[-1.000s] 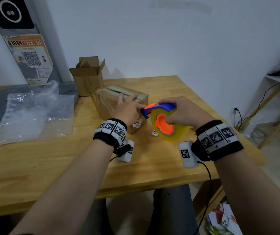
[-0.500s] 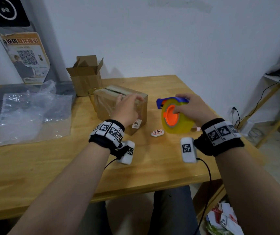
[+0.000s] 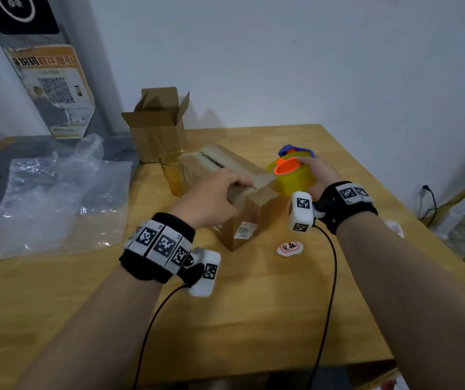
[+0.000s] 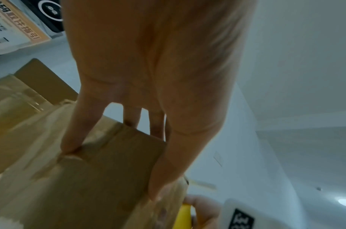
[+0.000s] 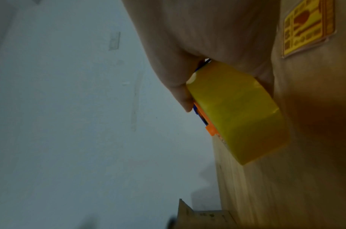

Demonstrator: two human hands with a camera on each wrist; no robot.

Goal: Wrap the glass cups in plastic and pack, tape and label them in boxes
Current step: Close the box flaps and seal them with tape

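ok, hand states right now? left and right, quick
Left hand: on top of the closed cardboard box, fingers and thumb gripping its top edges.
Right hand: holding the yellow tape dispenser.

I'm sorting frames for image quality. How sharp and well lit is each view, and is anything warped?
Head view: evenly lit and fairly sharp, the table edges bowed by the wide lens. Left wrist view: the left hand and closed box are smeared by blur. Right wrist view: soft and dim at the right, yet the tape dispenser in the right hand reads clearly.
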